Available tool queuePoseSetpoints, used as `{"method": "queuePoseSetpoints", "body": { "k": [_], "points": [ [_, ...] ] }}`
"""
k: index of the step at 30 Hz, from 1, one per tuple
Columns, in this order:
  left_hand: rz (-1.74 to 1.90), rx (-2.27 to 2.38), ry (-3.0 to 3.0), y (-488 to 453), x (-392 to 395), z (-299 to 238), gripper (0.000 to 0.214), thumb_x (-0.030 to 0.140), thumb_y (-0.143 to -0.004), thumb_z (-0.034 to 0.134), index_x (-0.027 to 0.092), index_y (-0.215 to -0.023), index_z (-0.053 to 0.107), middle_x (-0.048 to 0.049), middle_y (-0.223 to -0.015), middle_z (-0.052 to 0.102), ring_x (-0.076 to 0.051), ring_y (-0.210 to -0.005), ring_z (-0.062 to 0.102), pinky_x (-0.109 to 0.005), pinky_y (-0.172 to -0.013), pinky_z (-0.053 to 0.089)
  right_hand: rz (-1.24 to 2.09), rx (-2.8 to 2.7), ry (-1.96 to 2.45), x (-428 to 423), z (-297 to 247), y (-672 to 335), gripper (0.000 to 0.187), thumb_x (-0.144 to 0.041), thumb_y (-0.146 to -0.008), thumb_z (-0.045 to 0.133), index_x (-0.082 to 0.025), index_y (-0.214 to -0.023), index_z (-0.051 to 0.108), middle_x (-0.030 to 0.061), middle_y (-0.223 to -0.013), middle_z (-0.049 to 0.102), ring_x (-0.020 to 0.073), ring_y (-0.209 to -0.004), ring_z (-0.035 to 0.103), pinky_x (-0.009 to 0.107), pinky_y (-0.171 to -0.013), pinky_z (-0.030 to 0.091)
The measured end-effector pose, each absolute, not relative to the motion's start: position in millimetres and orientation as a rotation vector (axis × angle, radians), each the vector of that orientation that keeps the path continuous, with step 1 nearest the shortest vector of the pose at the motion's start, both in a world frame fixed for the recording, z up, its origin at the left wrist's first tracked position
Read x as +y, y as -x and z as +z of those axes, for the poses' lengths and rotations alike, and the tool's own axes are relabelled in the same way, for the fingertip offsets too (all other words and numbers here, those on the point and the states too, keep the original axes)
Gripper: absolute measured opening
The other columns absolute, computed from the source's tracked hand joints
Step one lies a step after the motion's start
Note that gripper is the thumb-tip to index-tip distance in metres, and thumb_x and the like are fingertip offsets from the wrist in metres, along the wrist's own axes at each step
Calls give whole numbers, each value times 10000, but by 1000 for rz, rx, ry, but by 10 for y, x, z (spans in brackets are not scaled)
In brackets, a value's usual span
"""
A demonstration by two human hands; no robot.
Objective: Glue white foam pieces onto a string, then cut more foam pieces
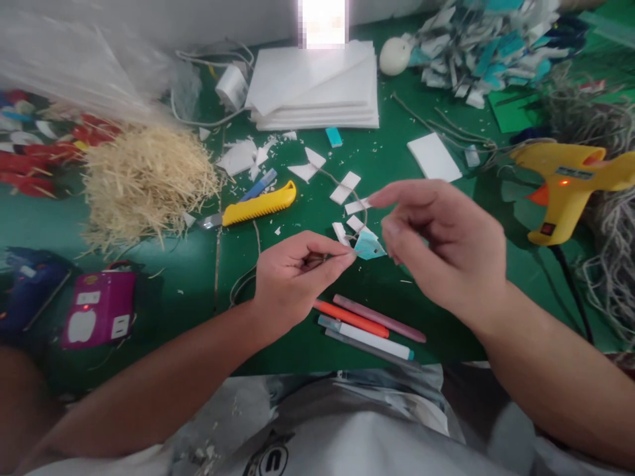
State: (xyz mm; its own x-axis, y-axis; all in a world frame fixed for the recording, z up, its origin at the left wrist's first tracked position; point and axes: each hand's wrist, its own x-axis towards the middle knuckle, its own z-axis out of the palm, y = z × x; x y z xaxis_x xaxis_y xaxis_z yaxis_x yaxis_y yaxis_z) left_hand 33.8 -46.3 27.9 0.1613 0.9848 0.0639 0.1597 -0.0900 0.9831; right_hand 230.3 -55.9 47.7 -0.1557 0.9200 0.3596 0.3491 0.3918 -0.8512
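Note:
The thumb and forefinger of my left hand [302, 274] are pinched together at the left edge of a small light-blue foam piece [370, 246] with a dark dot on it. A thin grey cord [353, 192] runs from beside this piece up to a white foam cutout [313, 160]. My right hand [439, 248] hovers just right of the blue piece, thumb and forefinger apart, with nothing visible between them. Its forefinger tip is close to a small white foam strip [357, 205]. More white foam bits [345, 188] lie around the cord.
Left are a yellow utility knife [260, 203], a straw heap [149, 182] and a purple power socket [99, 309]. Several markers [380, 317] lie in front. A yellow glue gun [565, 175] and tangled cord [615, 231] are right. White foam sheets [312, 82] are stacked behind.

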Motion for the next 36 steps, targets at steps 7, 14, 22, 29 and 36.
{"method": "queuePoseSetpoints", "body": {
  "k": [7,14,22,29,36],
  "points": [
    [1022,1219,-1434,-311,-445,265,56,240,-740,801,235,-688,781,19,-617,721,-103,-516,580,-199,-469,497,522,-2113,822,-435,416,-2383,322,-67,-942,618,-253,-1202,653,36,-1181,773,158,-1092,735,299,-898,635],
    [1004,1113,-1473,-289,-434,234,67,211,-773,795,241,-719,767,31,-644,733,-95,-526,586,-201,-484,475,384,-2194,818,-441,383,-2332,298,-70,-1000,576,-208,-1245,674,31,-1046,813,129,-928,768,233,-799,626],
    [992,1113,-1426,-313,-417,208,83,249,-787,771,218,-730,720,43,-589,633,-73,-499,472,-187,-442,370,355,-2197,984,-492,446,-2339,296,-132,-1045,565,-266,-1241,741,-11,-900,797,115,-785,741,225,-694,603],
    [958,1050,-1440,-312,-431,198,88,201,-745,773,221,-802,709,93,-530,429,-61,-471,347,-187,-429,288,603,-2110,916,-515,440,-2332,271,-126,-1064,507,-227,-1222,703,20,-1151,835,129,-1041,793,250,-875,635],
    [944,1095,-1475,-316,-475,236,47,238,-791,754,229,-750,733,47,-531,569,-79,-468,435,-206,-446,379,713,-2044,999,-536,420,-2323,309,-87,-956,524,-198,-1206,668,-40,-827,762,74,-621,657,197,-608,533]
  ]
}}
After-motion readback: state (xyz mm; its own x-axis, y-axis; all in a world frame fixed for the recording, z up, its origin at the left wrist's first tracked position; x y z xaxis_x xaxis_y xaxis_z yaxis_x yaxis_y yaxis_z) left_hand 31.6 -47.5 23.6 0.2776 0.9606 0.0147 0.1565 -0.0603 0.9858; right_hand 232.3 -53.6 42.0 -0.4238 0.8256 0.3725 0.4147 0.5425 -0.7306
